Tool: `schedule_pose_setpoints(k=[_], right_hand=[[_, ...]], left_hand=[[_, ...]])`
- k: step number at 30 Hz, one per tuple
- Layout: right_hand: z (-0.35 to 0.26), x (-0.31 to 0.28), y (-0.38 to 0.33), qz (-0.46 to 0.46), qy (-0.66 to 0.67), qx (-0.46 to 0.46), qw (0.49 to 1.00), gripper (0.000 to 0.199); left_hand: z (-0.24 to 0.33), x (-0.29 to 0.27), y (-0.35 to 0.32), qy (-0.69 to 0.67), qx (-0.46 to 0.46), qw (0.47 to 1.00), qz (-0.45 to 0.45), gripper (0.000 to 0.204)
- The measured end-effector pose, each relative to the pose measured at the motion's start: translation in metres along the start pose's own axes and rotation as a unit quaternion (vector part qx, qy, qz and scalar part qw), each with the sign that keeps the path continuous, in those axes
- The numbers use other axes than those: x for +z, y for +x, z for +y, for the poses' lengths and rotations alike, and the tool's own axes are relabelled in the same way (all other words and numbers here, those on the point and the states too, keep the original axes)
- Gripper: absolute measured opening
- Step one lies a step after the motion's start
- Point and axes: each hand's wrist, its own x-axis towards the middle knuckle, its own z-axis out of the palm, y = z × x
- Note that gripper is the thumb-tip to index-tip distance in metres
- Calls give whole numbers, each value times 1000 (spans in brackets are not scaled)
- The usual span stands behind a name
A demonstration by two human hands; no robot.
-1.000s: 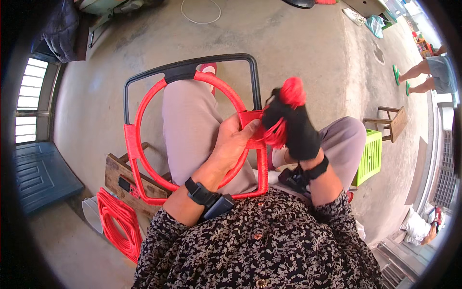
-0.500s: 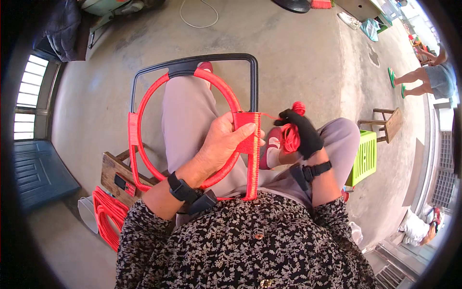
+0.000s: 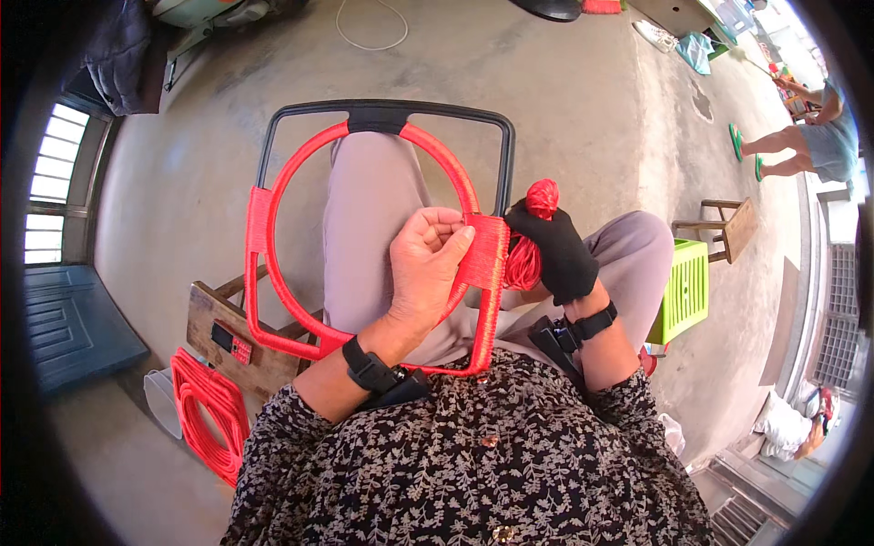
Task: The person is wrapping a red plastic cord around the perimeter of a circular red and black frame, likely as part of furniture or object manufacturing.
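Note:
A black frame [image 3: 506,164] with a ring inside it rests over my lap, most of it wrapped in red cord. Its top bar and upper sides show bare black. My left hand [image 3: 424,264] is bare and pinches the inner edge of the wide red-wrapped block [image 3: 484,252] on the frame's right side. In a black glove, my right hand [image 3: 563,250] closes round a bundle of red cord [image 3: 523,264], just right of that block. A rounded red end of the bundle sticks up above the glove. The gloved fingertips are partly hidden beside the frame.
Left of me, a wooden stool [image 3: 214,314] carries a red-and-black phone [image 3: 231,342]. Red-wrapped frames [image 3: 209,414] stand by a pale bucket [image 3: 164,400]. To the right are a green plastic stool [image 3: 685,289], a wooden stool [image 3: 736,230] and another person [image 3: 801,146] in green sandals.
The frame has shifted slightly right and turned a little. My right hand with the cord bundle has come in against the block. My left fingers have moved to the block's inner edge.

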Motion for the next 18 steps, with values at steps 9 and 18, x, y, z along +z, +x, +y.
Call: schedule_pose_setpoints(k=[9,18], right_hand=[[10,-4,6,-9,-4,6,1000,21],[12,-5,8,-11,-25,-9,1000,21]], left_hand=[[-1,-3,1,151,61,987,9,18],[8,0,6,228,77,970,-28,17]])
